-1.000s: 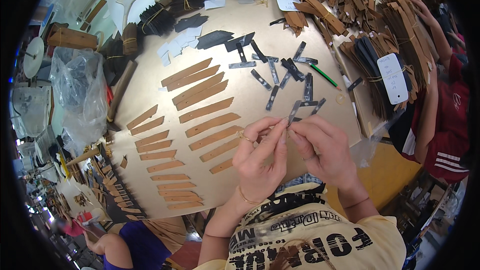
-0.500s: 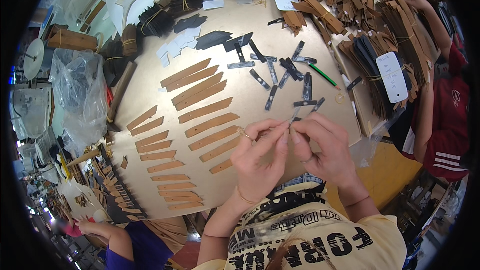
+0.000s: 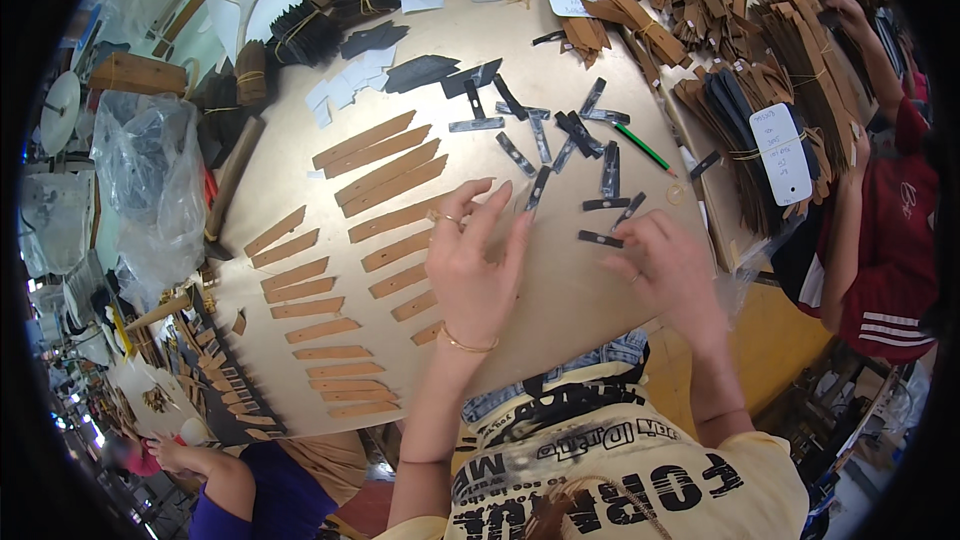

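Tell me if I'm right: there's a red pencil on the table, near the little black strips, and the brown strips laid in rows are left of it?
Almost! The pencil is green, not red; the head view shows it. It is on the table, near the little black strips, and the brown strips laid in rows are left of it.

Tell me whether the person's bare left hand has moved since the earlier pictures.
Yes: judged against the slender green pencil, which lies unmoved, the left hand has shifted left and up in the view.
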Demonstrator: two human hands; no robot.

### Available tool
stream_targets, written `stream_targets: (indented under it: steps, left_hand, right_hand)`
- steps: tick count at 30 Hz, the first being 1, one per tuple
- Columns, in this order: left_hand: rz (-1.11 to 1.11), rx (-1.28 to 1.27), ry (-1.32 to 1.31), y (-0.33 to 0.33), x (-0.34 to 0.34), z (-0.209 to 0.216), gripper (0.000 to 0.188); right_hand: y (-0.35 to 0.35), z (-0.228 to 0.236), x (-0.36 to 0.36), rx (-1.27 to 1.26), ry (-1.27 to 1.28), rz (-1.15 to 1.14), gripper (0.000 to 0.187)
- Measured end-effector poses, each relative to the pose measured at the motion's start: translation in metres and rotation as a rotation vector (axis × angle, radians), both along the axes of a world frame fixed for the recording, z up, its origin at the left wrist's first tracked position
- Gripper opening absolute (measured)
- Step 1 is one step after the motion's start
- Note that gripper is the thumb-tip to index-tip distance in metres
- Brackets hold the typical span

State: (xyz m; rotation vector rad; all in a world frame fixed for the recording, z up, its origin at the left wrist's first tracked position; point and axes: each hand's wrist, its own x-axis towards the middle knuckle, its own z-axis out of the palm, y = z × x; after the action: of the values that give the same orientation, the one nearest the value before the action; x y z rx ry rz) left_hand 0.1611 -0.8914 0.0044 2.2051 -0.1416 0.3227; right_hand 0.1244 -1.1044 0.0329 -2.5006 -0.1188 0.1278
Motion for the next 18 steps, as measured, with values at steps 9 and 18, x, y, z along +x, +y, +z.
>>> stream_targets:
  steps: [9,18]
  left_hand:
    - [-0.065,-0.062,0.098,-0.008,-0.027,0.003,0.030]
    - [-0.181,-0.112,0.165,-0.016,-0.035,0.000,0.023]
  right_hand:
    - [0.017,-0.032,-0.006,0.032,-0.092,0.004,0.024]
    - [0.016,-0.029,-0.011,-0.068,-0.153,-0.055,0.021]
